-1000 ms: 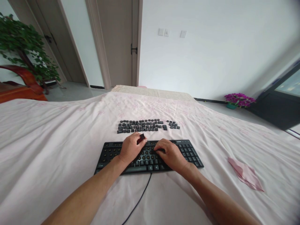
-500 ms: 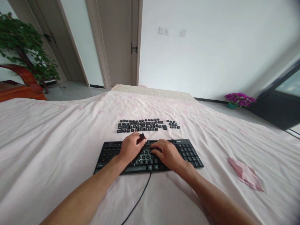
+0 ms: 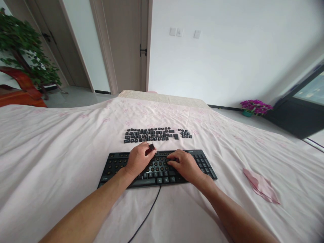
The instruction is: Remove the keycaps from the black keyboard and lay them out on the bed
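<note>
A black keyboard (image 3: 145,182) lies on the cloth in front of me, many of its keycaps off and round key posts bare on the left and middle. My left hand (image 3: 138,157) is closed over the keyboard's upper left on a keycap puller (image 3: 151,146), a small dark handle with thin wire prongs pointing away from me. My right hand (image 3: 184,162) rests on the right-middle part of the keyboard, thumb and forefinger curled close together at the keys. Whatever lies between those fingertips is too dark to make out. Beyond the keyboard, loose black keycaps (image 3: 157,133) stand in rows.
A pink patterned cloth (image 3: 76,145) with creases covers the surface. The keyboard's cable (image 3: 148,216) runs toward me. A folded pink cloth (image 3: 262,185) lies at the right. Farther off are a red wooden chair (image 3: 22,87), a plant (image 3: 20,40) and purple flowers (image 3: 256,107).
My right hand has shifted slightly rightward along the keyboard, baring more of the key posts in the middle. My left hand keeps its hold on the puller. The whole view has shifted a little.
</note>
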A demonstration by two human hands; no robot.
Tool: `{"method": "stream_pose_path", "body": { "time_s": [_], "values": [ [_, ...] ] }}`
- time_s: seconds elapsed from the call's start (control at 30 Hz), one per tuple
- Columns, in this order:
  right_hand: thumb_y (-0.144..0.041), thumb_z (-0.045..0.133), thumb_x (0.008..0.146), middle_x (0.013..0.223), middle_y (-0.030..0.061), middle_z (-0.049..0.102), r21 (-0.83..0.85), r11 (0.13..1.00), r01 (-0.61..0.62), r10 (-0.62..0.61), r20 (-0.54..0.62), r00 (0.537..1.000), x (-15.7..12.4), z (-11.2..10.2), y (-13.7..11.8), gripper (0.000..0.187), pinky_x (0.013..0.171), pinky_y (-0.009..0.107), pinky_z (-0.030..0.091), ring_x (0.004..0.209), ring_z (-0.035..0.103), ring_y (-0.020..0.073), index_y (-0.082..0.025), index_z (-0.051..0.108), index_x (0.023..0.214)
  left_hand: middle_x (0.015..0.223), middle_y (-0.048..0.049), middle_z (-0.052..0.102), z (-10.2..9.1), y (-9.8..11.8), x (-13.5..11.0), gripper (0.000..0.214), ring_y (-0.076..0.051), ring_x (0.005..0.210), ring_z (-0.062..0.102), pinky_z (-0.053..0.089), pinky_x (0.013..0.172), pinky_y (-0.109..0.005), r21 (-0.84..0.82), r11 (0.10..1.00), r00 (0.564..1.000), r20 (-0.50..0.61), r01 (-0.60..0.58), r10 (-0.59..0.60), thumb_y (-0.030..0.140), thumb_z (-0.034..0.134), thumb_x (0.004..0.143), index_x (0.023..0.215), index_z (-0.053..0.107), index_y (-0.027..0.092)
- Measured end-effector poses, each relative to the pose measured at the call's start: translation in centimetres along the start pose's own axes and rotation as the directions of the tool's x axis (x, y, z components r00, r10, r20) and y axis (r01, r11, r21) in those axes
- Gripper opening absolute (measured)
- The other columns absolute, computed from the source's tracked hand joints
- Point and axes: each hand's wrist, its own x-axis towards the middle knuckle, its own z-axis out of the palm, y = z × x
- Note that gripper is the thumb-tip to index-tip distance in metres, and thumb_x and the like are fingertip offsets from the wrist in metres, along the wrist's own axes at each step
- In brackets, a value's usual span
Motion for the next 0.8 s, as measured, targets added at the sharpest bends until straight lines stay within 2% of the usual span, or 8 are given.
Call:
{"method": "stream_pose_path", "body": {
  "time_s": [0.27,0.47,0.6,0.7,0.73,0.8],
  "values": [
    [-0.021,0.064,0.081,0.093,0.0034,0.070,0.023,1.000,0.005,-0.005,-0.014,1.000,0.1,-0.3,0.1,0.018,0.081,0.032,0.047,0.086,0.064,0.0200,-0.023,0.072,0.096,0.078,-0.0032,0.065,0.1,-0.1,0.0,0.016,-0.016,0.074,0.061,0.047,0.072,-0.026,-0.016,1.000,1.000,-0.003,0.003,-0.003,0.030,0.059,0.086,0.081,0.069,0.019],
    [-0.013,0.060,0.081,0.093,0.0040,0.069,0.021,0.997,0.074,-0.074,0.014,0.997,0.6,-0.3,0.0,0.024,0.082,0.030,0.047,0.087,0.063,0.0187,-0.023,0.072,0.100,0.079,-0.0033,0.065,0.0,0.0,0.0,0.015,-0.016,0.075,0.061,0.047,0.074,-0.027,-0.015,1.000,1.000,0.010,0.000,0.001,0.029,0.059,0.086,0.082,0.069,0.018],
    [-0.014,0.062,0.078,0.092,0.0040,0.069,0.031,0.999,0.033,-0.033,0.000,0.999,0.8,0.0,0.1,0.022,0.081,0.032,0.046,0.086,0.063,0.0193,-0.022,0.072,0.096,0.079,-0.0034,0.065,0.1,-0.1,0.0,0.015,-0.016,0.075,0.061,0.047,0.073,-0.027,-0.018,1.000,1.000,0.004,-0.003,0.003,0.030,0.059,0.086,0.082,0.069,0.019],
    [-0.019,0.064,0.077,0.082,0.0024,0.069,0.211,0.971,-0.112,0.120,-0.025,0.993,0.9,-0.1,0.0,0.015,0.075,0.031,0.047,0.078,0.062,0.0185,-0.021,0.071,0.089,0.079,-0.0035,0.066,0.1,-0.1,0.0,0.016,-0.016,0.075,0.061,0.048,0.074,-0.027,-0.019,1.000,1.000,0.003,-0.003,0.003,0.030,0.058,0.086,0.083,0.069,0.019],
    [-0.020,0.065,0.076,0.078,0.0016,0.068,0.334,0.925,-0.181,0.197,-0.014,0.980,0.9,-0.2,-0.1,0.014,0.070,0.029,0.047,0.073,0.061,0.0169,-0.020,0.071,0.089,0.079,-0.0035,0.066,0.2,-0.1,0.0,0.016,-0.016,0.075,0.061,0.048,0.074,-0.027,-0.017,1.000,1.000,0.005,0.000,0.000,0.030,0.059,0.086,0.082,0.069,0.019],
    [-0.024,0.068,0.075,0.071,0.0001,0.064,0.611,0.735,-0.293,0.329,0.056,0.943,1.0,-0.5,-0.5,0.016,0.055,0.023,0.042,0.062,0.056,0.0123,-0.017,0.069,0.089,0.078,-0.0035,0.066,0.2,-0.1,0.1,0.016,-0.016,0.074,0.061,0.048,0.074,-0.027,-0.016,1.000,1.000,0.007,0.003,-0.003,0.030,0.059,0.085,0.082,0.069,0.019]
  ]
}}
